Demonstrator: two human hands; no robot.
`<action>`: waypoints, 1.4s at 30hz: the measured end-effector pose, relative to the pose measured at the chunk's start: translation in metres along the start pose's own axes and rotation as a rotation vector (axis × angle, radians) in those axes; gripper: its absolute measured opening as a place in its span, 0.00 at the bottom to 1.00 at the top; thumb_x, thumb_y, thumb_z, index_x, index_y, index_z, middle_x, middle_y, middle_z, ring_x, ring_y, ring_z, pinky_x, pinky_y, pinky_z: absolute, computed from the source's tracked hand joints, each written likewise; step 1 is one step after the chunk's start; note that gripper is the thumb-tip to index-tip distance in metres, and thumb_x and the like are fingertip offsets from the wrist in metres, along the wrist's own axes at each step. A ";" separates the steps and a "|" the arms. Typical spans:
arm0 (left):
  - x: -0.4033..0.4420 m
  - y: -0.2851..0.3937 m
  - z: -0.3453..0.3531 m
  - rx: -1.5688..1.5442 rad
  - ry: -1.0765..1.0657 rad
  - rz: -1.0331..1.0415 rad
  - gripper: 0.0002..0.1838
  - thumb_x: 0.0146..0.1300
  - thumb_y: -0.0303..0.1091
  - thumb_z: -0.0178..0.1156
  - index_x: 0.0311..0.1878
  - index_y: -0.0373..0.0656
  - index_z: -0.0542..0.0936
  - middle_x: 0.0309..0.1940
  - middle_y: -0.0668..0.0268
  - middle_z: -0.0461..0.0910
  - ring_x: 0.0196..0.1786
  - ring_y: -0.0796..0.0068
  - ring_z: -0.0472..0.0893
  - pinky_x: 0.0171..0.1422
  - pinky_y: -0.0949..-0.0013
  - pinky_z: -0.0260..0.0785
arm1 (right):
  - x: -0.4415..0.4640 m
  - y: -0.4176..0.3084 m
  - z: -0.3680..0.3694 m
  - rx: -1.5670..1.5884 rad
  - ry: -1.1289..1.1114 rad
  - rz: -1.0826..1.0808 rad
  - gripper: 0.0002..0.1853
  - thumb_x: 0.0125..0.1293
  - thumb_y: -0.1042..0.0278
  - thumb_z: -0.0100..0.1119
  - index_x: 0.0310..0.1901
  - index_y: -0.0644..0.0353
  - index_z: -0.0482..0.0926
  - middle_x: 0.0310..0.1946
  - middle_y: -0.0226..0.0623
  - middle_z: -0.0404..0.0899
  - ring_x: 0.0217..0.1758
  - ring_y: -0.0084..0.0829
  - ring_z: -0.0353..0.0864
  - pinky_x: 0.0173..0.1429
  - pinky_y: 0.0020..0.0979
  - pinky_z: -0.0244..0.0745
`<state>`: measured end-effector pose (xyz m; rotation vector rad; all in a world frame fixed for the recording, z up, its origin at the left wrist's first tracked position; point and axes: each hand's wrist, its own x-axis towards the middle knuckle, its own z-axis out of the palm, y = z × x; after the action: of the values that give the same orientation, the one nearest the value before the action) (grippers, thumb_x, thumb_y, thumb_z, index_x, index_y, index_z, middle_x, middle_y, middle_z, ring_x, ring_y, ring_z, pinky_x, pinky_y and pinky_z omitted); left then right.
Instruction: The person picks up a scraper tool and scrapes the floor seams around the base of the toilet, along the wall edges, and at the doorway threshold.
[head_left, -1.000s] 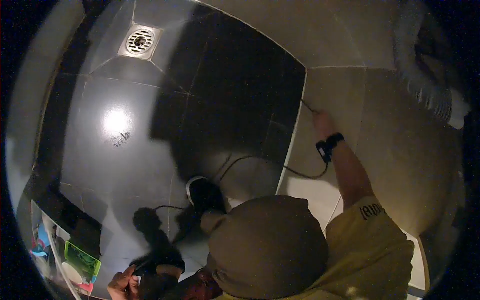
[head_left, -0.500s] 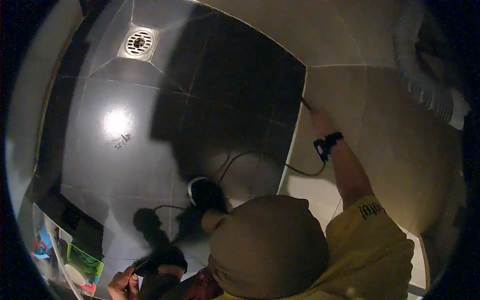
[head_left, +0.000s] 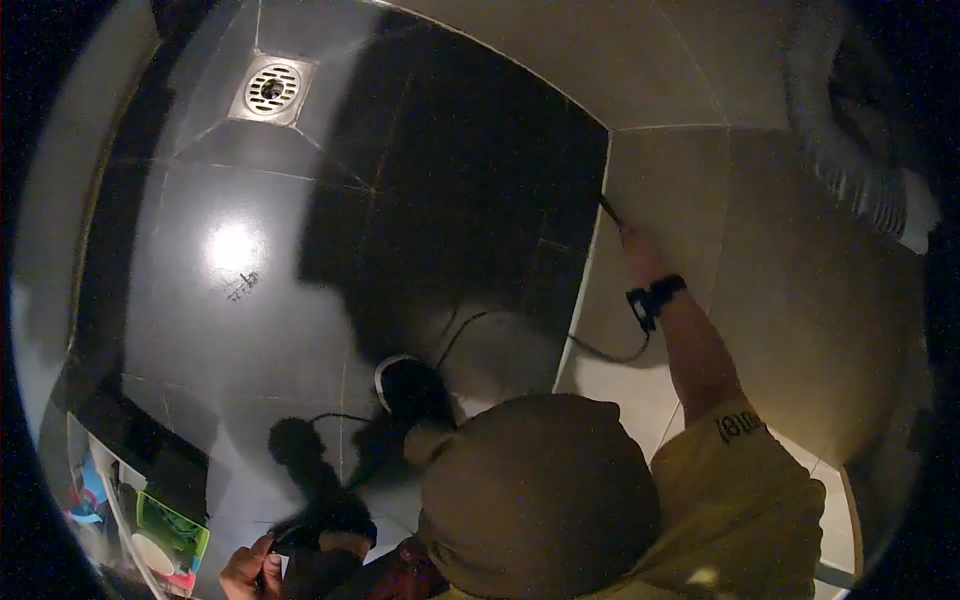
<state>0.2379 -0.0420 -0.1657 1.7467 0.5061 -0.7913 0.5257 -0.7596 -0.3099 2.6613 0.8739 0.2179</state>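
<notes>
My right hand [head_left: 643, 254] reaches forward at the joint between the dark floor tiles [head_left: 470, 190] and the beige wall [head_left: 665, 180]. Its fingers are closed on a thin dark tool [head_left: 609, 209], whose tip lies along that joint. Around my right wrist sits a black band [head_left: 656, 298], with a dark cord [head_left: 610, 358] hanging from it. At the lower left my left hand [head_left: 250, 571] is curled, thumb and fingers pressed together. A dark shape next to it blends into shadow, so what it holds cannot be made out.
A metal floor drain [head_left: 272, 90] is set at the upper left. A bit of dark debris [head_left: 243, 286] lies beside the bright reflection. A dark shoe [head_left: 415, 388] stands near my head covering. A green basket [head_left: 175, 525] is at the lower left, and a ribbed grey hose [head_left: 850, 185] at the right.
My right hand has shifted very slightly, its tool still at the joint. The cord from the wrist has swung a little. My left hand stays nearly in place.
</notes>
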 end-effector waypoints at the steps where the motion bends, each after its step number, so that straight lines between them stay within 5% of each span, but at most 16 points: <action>1: 0.000 0.000 0.001 0.003 0.003 0.000 0.12 0.61 0.19 0.53 0.48 0.32 0.78 0.43 0.60 0.81 0.44 0.76 0.77 0.50 0.77 0.67 | -0.013 0.023 0.038 0.081 -0.197 0.202 0.11 0.64 0.64 0.43 0.36 0.60 0.74 0.17 0.34 0.71 0.17 0.29 0.69 0.21 0.30 0.68; 6: 0.007 0.021 -0.001 0.261 0.061 -0.019 0.10 0.62 0.25 0.56 0.46 0.33 0.79 0.35 0.60 0.82 0.36 0.77 0.77 0.40 0.77 0.67 | -0.018 -0.006 -0.041 0.731 -0.780 0.950 0.12 0.66 0.68 0.42 0.41 0.63 0.75 0.23 0.41 0.77 0.21 0.37 0.74 0.31 0.38 0.74; 8: 0.013 0.027 0.002 0.362 0.037 0.010 0.10 0.62 0.25 0.57 0.45 0.34 0.79 0.32 0.59 0.82 0.32 0.77 0.76 0.36 0.76 0.67 | -0.016 -0.013 -0.076 0.806 -0.974 1.061 0.13 0.66 0.65 0.42 0.41 0.63 0.75 0.24 0.41 0.77 0.22 0.37 0.75 0.31 0.38 0.73; 11: 0.008 0.033 0.012 0.325 0.051 0.081 0.09 0.63 0.27 0.56 0.45 0.36 0.80 0.26 0.61 0.80 0.27 0.75 0.74 0.32 0.74 0.65 | -0.016 -0.005 -0.053 0.597 -0.975 0.953 0.14 0.65 0.62 0.42 0.41 0.63 0.74 0.25 0.42 0.77 0.25 0.37 0.76 0.32 0.38 0.72; 14: 0.012 0.039 0.010 0.309 0.092 0.170 0.10 0.63 0.27 0.56 0.45 0.36 0.80 0.27 0.60 0.80 0.27 0.75 0.75 0.34 0.74 0.67 | -0.017 0.037 0.031 0.156 -0.454 0.373 0.16 0.65 0.58 0.42 0.41 0.63 0.74 0.27 0.43 0.77 0.27 0.36 0.76 0.33 0.38 0.71; 19: 0.003 0.007 0.003 0.318 0.133 0.048 0.08 0.63 0.29 0.56 0.41 0.34 0.80 0.29 0.58 0.81 0.29 0.74 0.76 0.37 0.72 0.69 | -0.010 0.039 0.013 0.479 -0.880 0.785 0.20 0.65 0.52 0.42 0.41 0.62 0.73 0.30 0.43 0.76 0.31 0.36 0.77 0.35 0.38 0.70; 20: 0.005 0.013 0.006 0.295 0.135 0.059 0.08 0.63 0.30 0.57 0.39 0.34 0.80 0.28 0.59 0.81 0.29 0.74 0.76 0.37 0.73 0.69 | -0.018 0.039 -0.002 0.790 -0.961 0.807 0.11 0.64 0.64 0.44 0.32 0.62 0.72 0.25 0.40 0.75 0.24 0.30 0.77 0.22 0.31 0.67; 24: 0.005 0.008 0.014 0.317 0.124 0.051 0.11 0.62 0.33 0.55 0.38 0.33 0.80 0.32 0.52 0.80 0.37 0.65 0.79 0.48 0.65 0.68 | 0.001 0.027 -0.042 0.627 -1.083 0.875 0.11 0.64 0.63 0.44 0.30 0.61 0.72 0.21 0.36 0.72 0.20 0.27 0.73 0.19 0.30 0.64; 26: 0.004 0.008 0.010 0.308 0.136 0.037 0.12 0.62 0.34 0.56 0.39 0.34 0.80 0.33 0.53 0.81 0.38 0.66 0.79 0.49 0.65 0.68 | -0.016 0.046 0.014 0.068 -0.254 -0.011 0.12 0.64 0.61 0.45 0.28 0.59 0.72 0.16 0.31 0.69 0.14 0.23 0.67 0.17 0.28 0.61; 27: 0.006 0.009 0.009 0.293 0.161 0.031 0.12 0.61 0.34 0.56 0.40 0.34 0.80 0.33 0.54 0.81 0.39 0.66 0.79 0.50 0.65 0.68 | -0.007 0.039 0.012 0.071 -0.251 -0.010 0.12 0.64 0.61 0.45 0.28 0.59 0.72 0.16 0.31 0.69 0.14 0.23 0.67 0.17 0.28 0.61; 28: 0.007 0.011 0.007 0.280 0.182 0.024 0.13 0.61 0.35 0.57 0.41 0.35 0.80 0.34 0.55 0.81 0.40 0.66 0.79 0.51 0.65 0.68 | 0.011 0.022 0.001 0.318 -0.529 0.412 0.12 0.63 0.60 0.46 0.28 0.59 0.72 0.16 0.31 0.68 0.14 0.23 0.66 0.17 0.28 0.62; 30: 0.006 0.011 0.007 0.323 0.201 0.019 0.13 0.61 0.36 0.57 0.42 0.36 0.81 0.34 0.56 0.82 0.39 0.66 0.79 0.49 0.65 0.68 | 0.028 0.007 -0.035 0.563 -0.799 0.841 0.12 0.62 0.60 0.47 0.28 0.59 0.71 0.16 0.31 0.68 0.13 0.23 0.65 0.17 0.28 0.62; 33: 0.008 0.007 0.008 0.343 0.223 -0.014 0.11 0.59 0.32 0.58 0.42 0.38 0.81 0.33 0.57 0.81 0.38 0.63 0.79 0.46 0.64 0.69 | 0.012 -0.011 -0.081 1.034 -1.006 1.181 0.11 0.60 0.61 0.49 0.27 0.59 0.71 0.17 0.31 0.68 0.15 0.26 0.67 0.18 0.30 0.63; 36: 0.009 0.028 0.005 0.358 0.086 0.097 0.09 0.63 0.32 0.58 0.37 0.34 0.80 0.27 0.60 0.81 0.29 0.75 0.76 0.35 0.74 0.68 | -0.006 -0.003 -0.054 0.700 -1.223 1.181 0.10 0.60 0.61 0.51 0.27 0.58 0.72 0.17 0.30 0.69 0.15 0.25 0.68 0.16 0.29 0.61; 38: 0.007 0.026 0.002 0.392 0.030 -0.034 0.09 0.62 0.31 0.59 0.37 0.34 0.80 0.29 0.60 0.82 0.31 0.75 0.78 0.36 0.74 0.68 | -0.045 0.034 0.014 0.484 -0.698 0.581 0.11 0.62 0.58 0.51 0.28 0.54 0.73 0.15 0.28 0.68 0.11 0.20 0.64 0.13 0.26 0.57; 42: 0.008 0.013 -0.002 0.299 0.132 0.032 0.08 0.62 0.30 0.59 0.37 0.34 0.80 0.30 0.61 0.82 0.32 0.76 0.78 0.37 0.75 0.68 | -0.071 0.007 -0.001 0.802 -0.862 1.006 0.09 0.63 0.60 0.50 0.34 0.56 0.74 0.18 0.32 0.72 0.14 0.26 0.68 0.15 0.28 0.62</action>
<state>0.2528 -0.0443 -0.1625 2.0888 0.4644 -0.7620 0.4722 -0.8073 -0.3099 3.0894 -0.8324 -1.1883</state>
